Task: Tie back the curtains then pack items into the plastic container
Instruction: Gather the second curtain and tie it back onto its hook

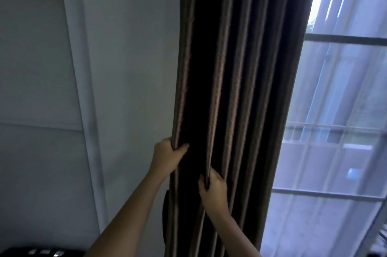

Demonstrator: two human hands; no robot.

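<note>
Curtain [230, 68], dark brown and drawn into tight upright pleats, hangs down the middle of the head view from the top edge to the bottom. Both arms reach up to it from below, and both hands meet it in its lower part.

At the curtain's left edge, the left hand [167, 157] grips the outermost folds. Its fingers are curled round the edge and out of sight behind the cloth, while the thumb lies across the front and points right. Lower and further right, the right hand [213, 185] pinches a single pleat near the middle of the bundle. The fingers hook into the fold from the left and the thumb side lies along its right face, so the ridge of cloth runs up out of the grip. The two hands are near each other but apart, with a band of dark folds between them.

A pale wall [62, 89] stands left of the curtain. To its right a white sheer [335, 152] covers a bright window [343, 37]. A small dark shape [166, 214] shows at the curtain's left edge under the left forearm; what it is cannot be told. A black object [41, 252] with shiny patches sits in the bottom left corner.
</note>
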